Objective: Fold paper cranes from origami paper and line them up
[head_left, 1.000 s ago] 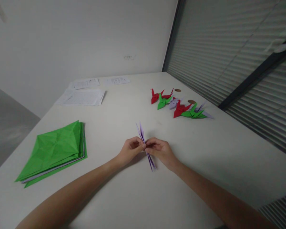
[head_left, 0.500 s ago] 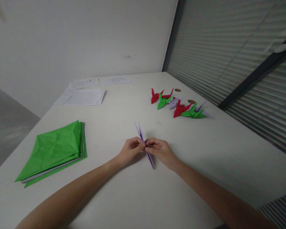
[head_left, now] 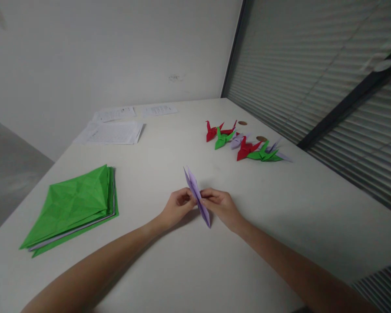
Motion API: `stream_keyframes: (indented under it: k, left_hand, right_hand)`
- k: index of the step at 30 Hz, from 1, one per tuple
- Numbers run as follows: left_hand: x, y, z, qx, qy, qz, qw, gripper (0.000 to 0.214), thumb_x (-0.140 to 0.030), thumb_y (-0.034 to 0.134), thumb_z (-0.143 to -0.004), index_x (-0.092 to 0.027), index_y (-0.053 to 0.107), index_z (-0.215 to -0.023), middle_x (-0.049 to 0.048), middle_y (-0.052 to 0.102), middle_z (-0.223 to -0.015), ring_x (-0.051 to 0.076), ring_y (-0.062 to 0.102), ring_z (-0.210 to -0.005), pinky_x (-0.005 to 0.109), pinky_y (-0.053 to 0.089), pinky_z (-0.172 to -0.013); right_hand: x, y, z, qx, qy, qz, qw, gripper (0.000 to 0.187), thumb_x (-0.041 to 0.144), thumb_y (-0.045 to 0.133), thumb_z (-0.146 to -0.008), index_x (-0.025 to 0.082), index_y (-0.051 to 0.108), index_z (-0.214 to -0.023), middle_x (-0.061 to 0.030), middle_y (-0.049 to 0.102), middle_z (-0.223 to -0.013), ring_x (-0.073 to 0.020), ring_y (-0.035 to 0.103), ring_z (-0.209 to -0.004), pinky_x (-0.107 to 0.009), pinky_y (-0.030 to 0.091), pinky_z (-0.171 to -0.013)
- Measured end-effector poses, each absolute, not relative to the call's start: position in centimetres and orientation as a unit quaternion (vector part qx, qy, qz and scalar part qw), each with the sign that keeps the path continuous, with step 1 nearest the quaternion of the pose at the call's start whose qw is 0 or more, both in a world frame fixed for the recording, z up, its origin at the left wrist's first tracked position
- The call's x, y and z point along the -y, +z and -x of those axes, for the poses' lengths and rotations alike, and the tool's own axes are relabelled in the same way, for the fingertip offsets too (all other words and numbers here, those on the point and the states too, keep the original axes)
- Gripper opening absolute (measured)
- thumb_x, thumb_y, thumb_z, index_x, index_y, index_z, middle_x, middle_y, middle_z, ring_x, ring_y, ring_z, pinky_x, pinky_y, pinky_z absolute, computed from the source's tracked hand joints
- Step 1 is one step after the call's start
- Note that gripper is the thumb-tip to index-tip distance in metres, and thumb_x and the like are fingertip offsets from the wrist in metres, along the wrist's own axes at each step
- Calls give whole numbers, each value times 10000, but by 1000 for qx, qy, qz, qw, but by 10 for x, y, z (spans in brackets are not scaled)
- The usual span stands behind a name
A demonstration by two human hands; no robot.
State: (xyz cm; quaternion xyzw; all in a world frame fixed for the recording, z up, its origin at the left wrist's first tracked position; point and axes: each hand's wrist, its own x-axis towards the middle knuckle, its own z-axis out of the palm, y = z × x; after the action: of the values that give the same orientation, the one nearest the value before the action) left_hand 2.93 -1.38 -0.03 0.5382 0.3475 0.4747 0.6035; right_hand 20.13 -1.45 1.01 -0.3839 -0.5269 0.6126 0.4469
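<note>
Between my two hands a folded piece of purple origami paper (head_left: 199, 201) stands slanted, its upper end split into two points. My left hand (head_left: 180, 204) pinches its left side with thumb and fingers. From the other side my right hand (head_left: 222, 206) grips the same paper, fingertips partly hidden behind it. Further back on the right lie several folded paper cranes, among them a red crane (head_left: 246, 149), a green crane (head_left: 222, 139) and a light purple crane (head_left: 237, 141).
A stack of creased green paper (head_left: 74, 198), with a purple sheet among the layers, lies on the left of the white table (head_left: 169, 269). Printed sheets (head_left: 114, 132) rest at the back left. Two round brown spots (head_left: 261, 138) show near the window blinds (head_left: 299, 74).
The purple paper has turned from nearly edge-on, so more of its right face shows. My hands have stayed in almost the same place.
</note>
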Motion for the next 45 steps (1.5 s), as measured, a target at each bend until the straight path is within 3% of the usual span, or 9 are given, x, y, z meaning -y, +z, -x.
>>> stream_keyframes:
  k: [5, 10, 20, 30, 35, 45]
  left_hand:
    - [13, 3, -31, -372, 499, -503, 600, 362, -447, 785, -679, -136, 607, -734, 19, 620, -711, 126, 549, -666, 265, 447, -670]
    - [13, 3, -31, -386, 501, -473, 613, 352, -379, 808, -660, -111, 682, -850, 82, 689, -832, 173, 610, -755, 321, 482, -748]
    - [12, -1, -30, -362, 488, -425, 671, 278, -342, 835, -668, -103, 747, -781, 98, 721, -788, 171, 633, -730, 336, 476, -765]
    - [17, -1, -32, -333, 485, -381, 713, 248, -300, 845, -661, -95, 753, -767, 116, 737, -819, 203, 661, -768, 395, 468, -869]
    - [18, 3, -33, -329, 481, -392, 712, 228, -290, 850, -652, -106, 766, -756, 124, 742, -891, 222, 661, -869, 394, 444, -926]
    - [19, 6, -33, -332, 472, -411, 706, 255, -322, 844, -655, -103, 775, -767, 122, 737, -857, 189, 646, -784, 358, 466, -839]
  right_hand:
    - [14, 9, -203, 520, 601, 397, 459, 214, 345, 781, -680, 198, 733, -828, -30, 725, -821, -160, 666, -757, -305, 550, -745]
    - [13, 5, -205, 545, 572, 393, 470, 179, 363, 784, -687, 214, 758, -781, -51, 689, -948, -170, 652, -864, -314, 537, -788]
    - [12, 6, -208, 583, 515, 407, 478, 186, 414, 779, -702, 233, 772, -746, -85, 646, -1004, -209, 613, -995, -368, 499, -885]
    - [11, 8, -208, 571, 483, 430, 506, 208, 398, 783, -673, 198, 737, -704, -74, 658, -903, -191, 627, -864, -308, 505, -746]
    - [12, 12, -206, 522, 529, 445, 499, 254, 395, 794, -649, 198, 688, -769, -25, 672, -750, -161, 619, -687, -307, 509, -683]
    - [7, 7, -208, 493, 557, 446, 498, 331, 323, 833, -602, 193, 691, -871, -6, 659, -736, -136, 609, -697, -275, 511, -675]
